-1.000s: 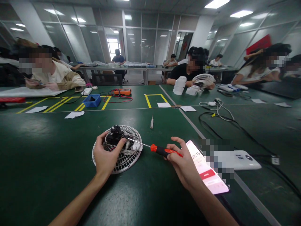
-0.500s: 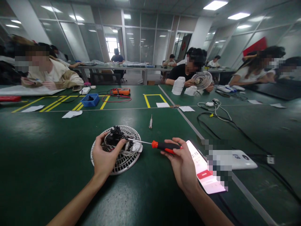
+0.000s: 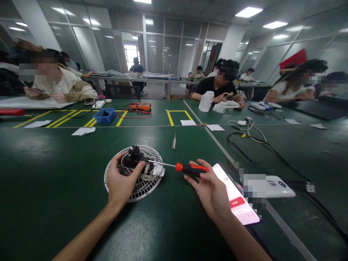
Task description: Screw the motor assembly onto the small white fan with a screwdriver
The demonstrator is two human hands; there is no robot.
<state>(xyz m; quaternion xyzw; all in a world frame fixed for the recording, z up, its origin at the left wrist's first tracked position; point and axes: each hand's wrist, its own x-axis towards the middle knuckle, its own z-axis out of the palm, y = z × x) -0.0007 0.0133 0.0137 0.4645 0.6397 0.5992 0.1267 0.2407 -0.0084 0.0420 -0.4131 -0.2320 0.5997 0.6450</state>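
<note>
A round white fan grille lies on the green table, with a black motor unit and white wires on top of it. My left hand grips the motor unit, thumb on the near side and fingers behind it. In my right hand is a red and black screwdriver, held by the end of its handle with the fingers partly spread. Its shaft points left and its tip meets the motor unit; the exact contact spot is too small to see. A small clear-handled screwdriver lies beyond.
A lit phone lies beside my right wrist, near a white casing and black cables. Farther off are a blue bin, an orange multimeter and paper slips. Several people sit around the tables.
My right hand's fingers have shifted and turned slightly on the screwdriver handle. My left hand holds still. Across the table, a person has lowered a fan grille to the tabletop.
</note>
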